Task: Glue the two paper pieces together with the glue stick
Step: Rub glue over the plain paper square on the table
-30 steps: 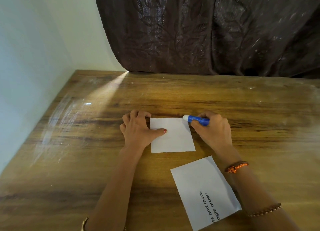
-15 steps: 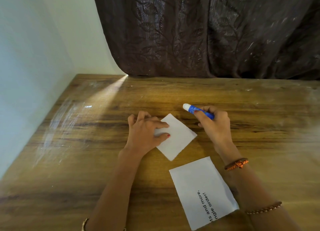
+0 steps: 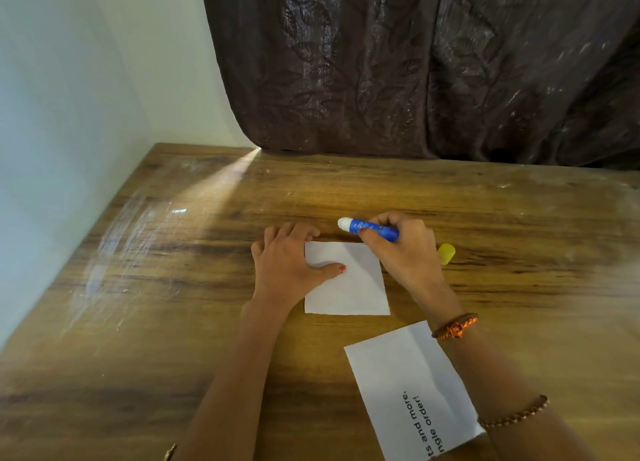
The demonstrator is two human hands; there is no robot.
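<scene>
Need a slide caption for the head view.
Left hand steadies blank paper; right hand holds uncapped glue stick.

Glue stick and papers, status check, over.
Left hand presses small blank paper flat. Right hand grips glue stick, white tip just beyond paper's far edge. Printed paper lies apart, nearer. Yellow cap beside right hand.

Both forearms are bare, with no sleeves in view. The right wrist wears an orange and brown braided bracelet with a knotted, beaded centre. Further up the right forearm sits a thin band of small brown beads. At the lower edge of the view a sliver of a gold-coloured bangle shows on the left arm. The thumbnail of the left hand carries red polish, as does a fingernail of the right hand
</scene>
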